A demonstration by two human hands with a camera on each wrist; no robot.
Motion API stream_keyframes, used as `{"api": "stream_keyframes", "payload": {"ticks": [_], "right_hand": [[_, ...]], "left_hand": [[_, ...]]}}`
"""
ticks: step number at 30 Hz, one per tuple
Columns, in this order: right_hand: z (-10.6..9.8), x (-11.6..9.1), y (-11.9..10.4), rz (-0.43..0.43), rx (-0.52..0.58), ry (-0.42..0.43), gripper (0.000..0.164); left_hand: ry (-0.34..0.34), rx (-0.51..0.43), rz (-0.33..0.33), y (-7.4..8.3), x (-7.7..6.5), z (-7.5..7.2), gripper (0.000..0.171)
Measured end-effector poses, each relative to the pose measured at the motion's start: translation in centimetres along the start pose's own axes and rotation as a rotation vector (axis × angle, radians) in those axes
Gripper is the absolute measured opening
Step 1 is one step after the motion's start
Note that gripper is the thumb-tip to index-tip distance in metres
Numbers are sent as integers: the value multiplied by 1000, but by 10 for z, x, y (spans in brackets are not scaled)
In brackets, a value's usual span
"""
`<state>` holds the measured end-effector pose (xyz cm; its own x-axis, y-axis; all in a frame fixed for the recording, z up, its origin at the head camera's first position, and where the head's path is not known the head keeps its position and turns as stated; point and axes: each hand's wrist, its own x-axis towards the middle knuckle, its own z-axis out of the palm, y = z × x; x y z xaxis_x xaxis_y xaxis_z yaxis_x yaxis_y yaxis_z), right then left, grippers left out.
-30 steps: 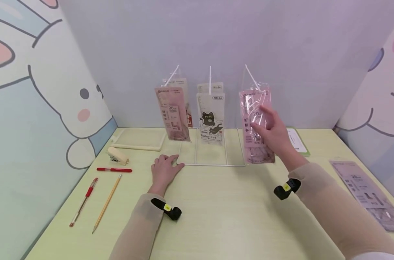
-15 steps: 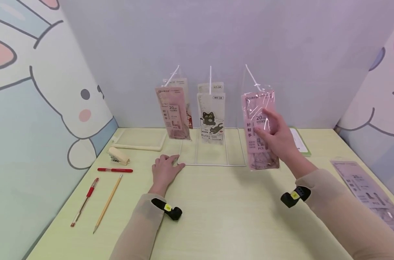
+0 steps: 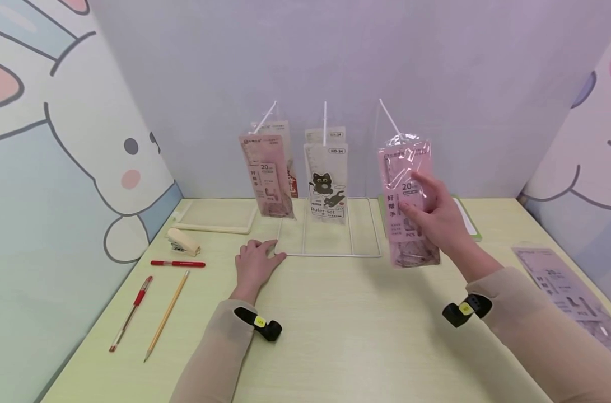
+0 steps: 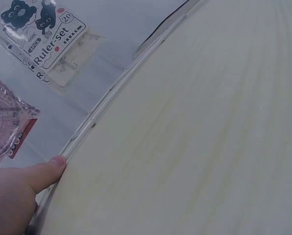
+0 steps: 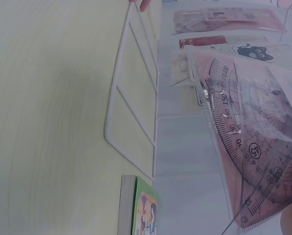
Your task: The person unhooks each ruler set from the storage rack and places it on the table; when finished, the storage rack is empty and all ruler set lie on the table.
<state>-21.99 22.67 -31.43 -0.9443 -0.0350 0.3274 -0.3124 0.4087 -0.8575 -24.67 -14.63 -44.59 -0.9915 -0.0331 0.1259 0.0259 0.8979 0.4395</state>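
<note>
My right hand [image 3: 438, 215] holds a clear packet with a pink card, a ruler set [image 3: 408, 212], by its right side, thumb in front. The protractor inside shows through the plastic in the right wrist view. Its top is at the front end of the right hook [image 3: 390, 118] of a white wire rack [image 3: 330, 256]. At the rack's front left corner, my left hand [image 3: 255, 264] grips the frame with bent fingers; its thumb [image 4: 50, 169] lies along the bar. Another pink ruler set [image 3: 269, 179] hangs on the left hook, and a cat-printed ruler set [image 3: 327, 182] on the middle one.
On the left lie a cream stapler [image 3: 184, 242], a red pen [image 3: 177, 263], a red-capped pen [image 3: 131, 313], a pencil [image 3: 166, 316] and a cream-framed board [image 3: 214, 229]. A green-edged book [image 3: 466, 218] is behind my right hand. Another pink packet [image 3: 569, 296] lies at right.
My right hand and the pink ruler set have moved right and down, toward me, along the right hook. The left hand has stayed on the rack.
</note>
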Motion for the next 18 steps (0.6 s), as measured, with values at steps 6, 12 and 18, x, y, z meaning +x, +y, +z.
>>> {"api": "stream_keyframes", "payload": {"ticks": [6, 12, 18], "right_hand": [[-1, -5, -4, -10, 20, -13, 67], [-2, -11, -9, -8, 6, -2, 68], [-8, -15, -15, -9, 8, -12, 66]], "left_hand": [[4, -4, 4, -1, 0, 1, 53], [-8, 5, -5, -2, 0, 2, 53], [-11, 10, -4, -1, 1, 0, 53]]}}
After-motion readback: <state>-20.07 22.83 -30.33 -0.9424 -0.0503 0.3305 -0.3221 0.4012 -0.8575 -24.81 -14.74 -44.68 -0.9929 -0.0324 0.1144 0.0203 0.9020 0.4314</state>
